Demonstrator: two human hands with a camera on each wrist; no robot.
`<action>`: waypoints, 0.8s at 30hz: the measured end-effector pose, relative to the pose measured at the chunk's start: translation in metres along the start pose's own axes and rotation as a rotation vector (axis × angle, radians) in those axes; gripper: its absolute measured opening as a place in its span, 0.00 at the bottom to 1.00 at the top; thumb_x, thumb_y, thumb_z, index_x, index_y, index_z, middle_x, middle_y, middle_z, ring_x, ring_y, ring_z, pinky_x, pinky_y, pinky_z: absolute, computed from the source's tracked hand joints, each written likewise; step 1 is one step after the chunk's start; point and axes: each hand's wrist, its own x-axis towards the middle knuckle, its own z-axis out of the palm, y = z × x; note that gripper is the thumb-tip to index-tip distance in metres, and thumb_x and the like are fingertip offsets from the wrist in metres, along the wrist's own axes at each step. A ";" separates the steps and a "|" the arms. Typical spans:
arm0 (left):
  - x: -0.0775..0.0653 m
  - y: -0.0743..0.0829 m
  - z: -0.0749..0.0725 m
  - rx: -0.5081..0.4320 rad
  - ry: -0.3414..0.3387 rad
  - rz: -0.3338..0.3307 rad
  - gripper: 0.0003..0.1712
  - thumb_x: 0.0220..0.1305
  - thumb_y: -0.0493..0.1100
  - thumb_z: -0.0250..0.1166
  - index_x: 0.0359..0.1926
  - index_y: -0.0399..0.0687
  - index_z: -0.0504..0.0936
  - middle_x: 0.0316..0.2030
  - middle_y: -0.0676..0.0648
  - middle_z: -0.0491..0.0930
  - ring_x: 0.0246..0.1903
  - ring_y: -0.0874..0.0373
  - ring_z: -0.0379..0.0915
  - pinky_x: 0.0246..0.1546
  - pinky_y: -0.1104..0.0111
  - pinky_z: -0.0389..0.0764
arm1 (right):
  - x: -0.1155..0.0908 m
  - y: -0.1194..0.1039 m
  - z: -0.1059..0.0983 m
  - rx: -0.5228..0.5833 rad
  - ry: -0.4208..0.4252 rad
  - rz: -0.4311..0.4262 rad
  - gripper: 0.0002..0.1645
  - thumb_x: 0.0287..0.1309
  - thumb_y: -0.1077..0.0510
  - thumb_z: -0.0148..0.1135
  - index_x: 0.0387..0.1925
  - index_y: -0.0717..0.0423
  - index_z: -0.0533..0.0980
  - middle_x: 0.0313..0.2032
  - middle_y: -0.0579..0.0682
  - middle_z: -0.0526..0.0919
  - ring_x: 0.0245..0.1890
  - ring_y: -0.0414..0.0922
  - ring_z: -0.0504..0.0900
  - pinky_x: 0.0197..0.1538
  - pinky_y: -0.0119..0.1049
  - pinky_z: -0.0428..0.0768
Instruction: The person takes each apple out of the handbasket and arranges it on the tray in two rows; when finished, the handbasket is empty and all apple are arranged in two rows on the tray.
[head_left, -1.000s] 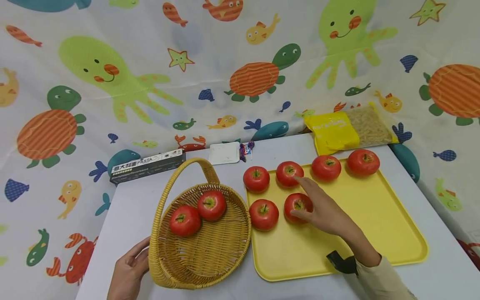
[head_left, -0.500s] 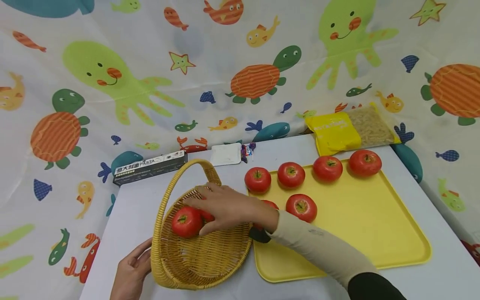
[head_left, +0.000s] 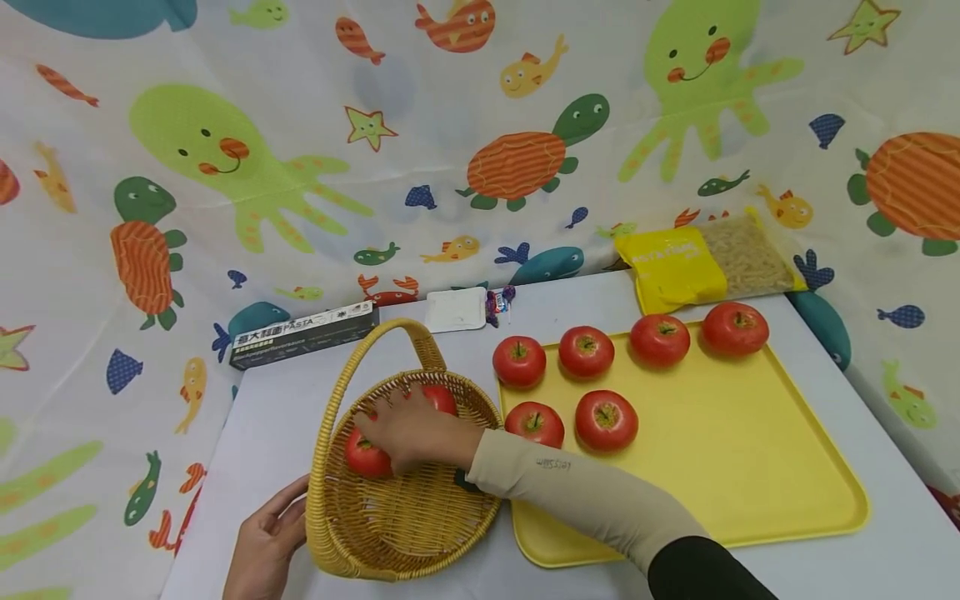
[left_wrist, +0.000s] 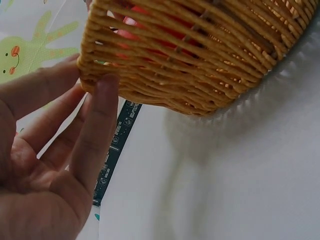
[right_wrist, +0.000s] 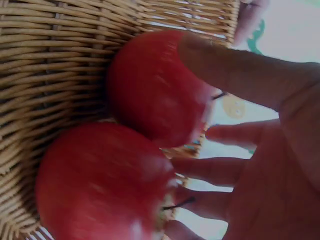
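Note:
A wicker basket (head_left: 408,521) with a tall handle stands on the white table. Its left edge is pinched by my left hand (head_left: 264,542), the thumb on the outer weave in the left wrist view. Inside lie two red apples, one to the left (head_left: 363,457) and one to the right (head_left: 442,398). My right hand (head_left: 420,433) reaches into the basket over the left apple. In the right wrist view its thumb (right_wrist: 235,70) touches one apple (right_wrist: 155,85), and the fingers are spread and fairly straight beside the other apple (right_wrist: 100,182).
Right of the basket lies a yellow tray (head_left: 720,442) with several red apples, including a front one (head_left: 606,421). Behind stand a dark pasta box (head_left: 303,335), a white flat item (head_left: 456,309), small wrapped sweets (head_left: 500,303) and a yellow bag of pasta (head_left: 708,262).
My right hand has moved left from the apples on the tray into the basket, then down onto the left apple there. My left hand stays at the basket's edge.

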 end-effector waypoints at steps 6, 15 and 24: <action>0.000 0.003 0.001 0.033 0.023 -0.045 0.35 0.65 0.39 0.72 0.70 0.40 0.69 0.44 0.58 0.87 0.47 0.64 0.83 0.45 0.67 0.86 | 0.007 -0.006 0.012 -0.055 0.045 -0.020 0.46 0.58 0.38 0.72 0.73 0.41 0.63 0.62 0.43 0.77 0.63 0.50 0.71 0.68 0.56 0.66; -0.002 0.003 0.003 0.002 -0.005 0.010 0.18 0.67 0.37 0.70 0.47 0.69 0.82 0.43 0.56 0.88 0.46 0.63 0.84 0.43 0.68 0.87 | 0.009 -0.012 0.021 -0.018 0.058 -0.077 0.49 0.55 0.34 0.74 0.74 0.39 0.64 0.66 0.41 0.72 0.71 0.46 0.64 0.73 0.62 0.58; -0.001 0.004 0.001 0.019 0.006 -0.010 0.20 0.66 0.37 0.71 0.53 0.62 0.78 0.43 0.59 0.87 0.47 0.65 0.83 0.45 0.68 0.86 | 0.006 -0.013 0.023 0.047 0.090 -0.170 0.46 0.54 0.40 0.77 0.70 0.39 0.65 0.65 0.39 0.73 0.72 0.41 0.63 0.75 0.63 0.54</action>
